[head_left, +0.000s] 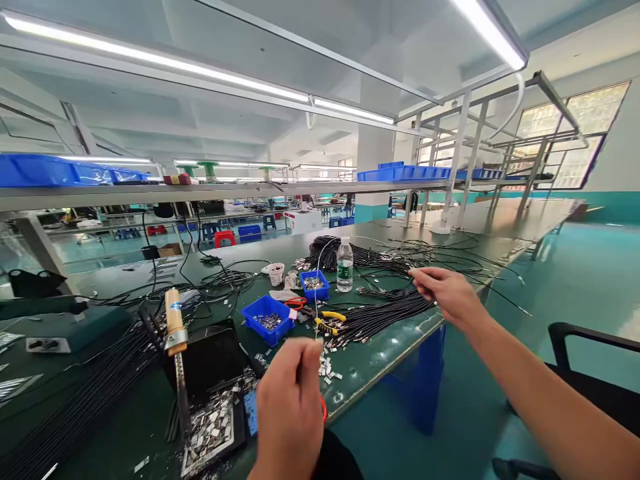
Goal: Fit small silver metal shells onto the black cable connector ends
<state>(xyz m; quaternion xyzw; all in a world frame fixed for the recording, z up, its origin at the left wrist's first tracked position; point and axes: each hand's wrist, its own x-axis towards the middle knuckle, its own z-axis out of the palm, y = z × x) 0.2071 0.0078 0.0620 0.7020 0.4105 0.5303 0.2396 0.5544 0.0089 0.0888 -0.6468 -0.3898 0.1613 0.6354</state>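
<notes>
My left hand is closed at the bench's front edge, thumb pressed to the fingers. From its fingertips a thin white wire rises and bends over to the right; where its far end goes I cannot tell. My right hand is pinched shut above the ends of a bundle of black cables; whatever it holds is too small to make out. Near the left hand lie yellow-handled pliers, red-handled scissors and loose small metal pieces.
Two blue bins hold small metal parts. A water bottle and a paper cup stand behind. At left, a wooden-handled soldering iron leans over a tray of metal pieces. A black chair is at right.
</notes>
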